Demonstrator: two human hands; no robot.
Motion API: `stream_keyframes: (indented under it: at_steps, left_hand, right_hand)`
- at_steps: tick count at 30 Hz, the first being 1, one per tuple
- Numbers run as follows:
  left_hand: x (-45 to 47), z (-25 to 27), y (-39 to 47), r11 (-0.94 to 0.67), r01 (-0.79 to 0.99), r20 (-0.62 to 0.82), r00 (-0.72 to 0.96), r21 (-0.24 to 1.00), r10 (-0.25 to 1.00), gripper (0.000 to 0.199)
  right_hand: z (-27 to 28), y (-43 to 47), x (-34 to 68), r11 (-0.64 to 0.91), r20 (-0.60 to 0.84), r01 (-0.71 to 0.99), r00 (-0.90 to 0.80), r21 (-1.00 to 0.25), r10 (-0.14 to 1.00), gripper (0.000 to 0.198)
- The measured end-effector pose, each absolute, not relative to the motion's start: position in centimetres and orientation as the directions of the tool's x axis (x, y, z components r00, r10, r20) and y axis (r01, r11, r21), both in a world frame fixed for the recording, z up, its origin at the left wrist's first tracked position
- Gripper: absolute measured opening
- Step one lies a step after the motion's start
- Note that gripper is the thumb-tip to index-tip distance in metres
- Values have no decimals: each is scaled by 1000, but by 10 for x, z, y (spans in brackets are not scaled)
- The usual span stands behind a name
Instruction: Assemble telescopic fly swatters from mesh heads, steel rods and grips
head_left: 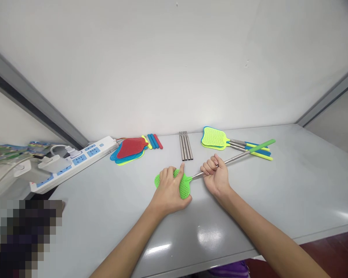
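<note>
My left hand [170, 192] grasps the green swatter [185, 188], my right hand [218, 177] its rod [236, 157], handle [263, 145] overlapping other swatters [214, 138] near the tabletop's [104, 208] back edge.

From my end of the feed, I can read no lettering, brand, number or sign. I take the power strip [78, 159] as my landmark: any marks on its casing or its blue socket panels [93, 151] are too small for me to make out. On the white adapters [50, 163] plugged into the strip, I find no legible print. To the left of the strip, beyond those adapters, the colourful packets [40, 147] are blurred, so I can't tell letters from pattern. On the strip's near side, a pixelated patch [20, 239] gives me nothing readable either.
</note>
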State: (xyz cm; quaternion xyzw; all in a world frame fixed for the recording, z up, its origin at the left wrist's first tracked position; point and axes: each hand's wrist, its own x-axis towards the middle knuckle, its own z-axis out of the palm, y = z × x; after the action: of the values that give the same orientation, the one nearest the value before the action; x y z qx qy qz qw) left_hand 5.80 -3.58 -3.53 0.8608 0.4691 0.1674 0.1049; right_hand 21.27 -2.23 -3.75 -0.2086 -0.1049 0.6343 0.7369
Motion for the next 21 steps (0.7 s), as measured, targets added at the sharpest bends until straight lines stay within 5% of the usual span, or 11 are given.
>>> stream_keyframes:
  at_steps: [21]
  left_hand:
    - [57,-38,-32,-562,763,221,517,320,827,76]
  right_hand:
    - [-40,-19,216,48,-137,-936,102,-349,985,29]
